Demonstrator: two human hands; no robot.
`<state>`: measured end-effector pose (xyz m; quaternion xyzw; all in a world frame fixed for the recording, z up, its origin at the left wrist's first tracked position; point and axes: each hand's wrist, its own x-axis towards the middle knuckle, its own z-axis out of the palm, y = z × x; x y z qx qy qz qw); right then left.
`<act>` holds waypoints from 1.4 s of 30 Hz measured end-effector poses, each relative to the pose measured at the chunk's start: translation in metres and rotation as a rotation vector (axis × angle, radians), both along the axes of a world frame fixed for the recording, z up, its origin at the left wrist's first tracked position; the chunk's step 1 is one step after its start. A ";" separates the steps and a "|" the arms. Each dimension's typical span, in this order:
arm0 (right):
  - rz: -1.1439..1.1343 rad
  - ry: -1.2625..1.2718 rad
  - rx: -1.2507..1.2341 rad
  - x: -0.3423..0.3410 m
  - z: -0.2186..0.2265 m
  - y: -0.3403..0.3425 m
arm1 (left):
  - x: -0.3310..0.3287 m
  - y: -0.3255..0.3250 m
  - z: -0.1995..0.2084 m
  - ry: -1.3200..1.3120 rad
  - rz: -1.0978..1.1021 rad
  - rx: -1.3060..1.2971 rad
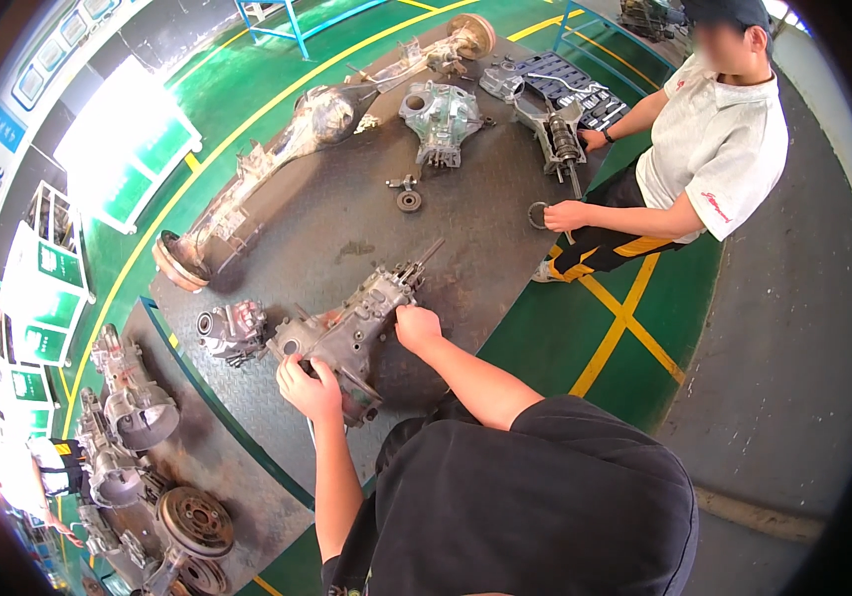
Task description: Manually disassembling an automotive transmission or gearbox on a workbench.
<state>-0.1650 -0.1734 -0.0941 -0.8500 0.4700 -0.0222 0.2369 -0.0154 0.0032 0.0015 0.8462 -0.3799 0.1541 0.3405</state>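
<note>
A grey metal gearbox (358, 320) lies on the dark steel table in front of me, its thin shaft pointing away to the right. My left hand (312, 389) is curled over the wide left end of the casing, thumb and fingers bent against it. At the near right side of the gearbox, the fingers of my right hand (419, 329) are closed against the casing edge; their tips are hidden. Left of the gearbox stands a smaller metal housing (232, 333) with a round opening.
A long rusty axle (292, 139) lines the table's far side. Another housing (443, 119) and a small gear (408, 201) lie further back. At right, a co-worker (709, 149) handles an opened gearbox (560, 139) beside a tool case (570, 79). More gearboxes (133, 397) stand at left.
</note>
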 end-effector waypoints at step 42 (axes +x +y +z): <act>-0.052 -0.025 -0.015 0.000 0.003 0.004 | -0.002 0.001 0.006 0.005 0.023 0.007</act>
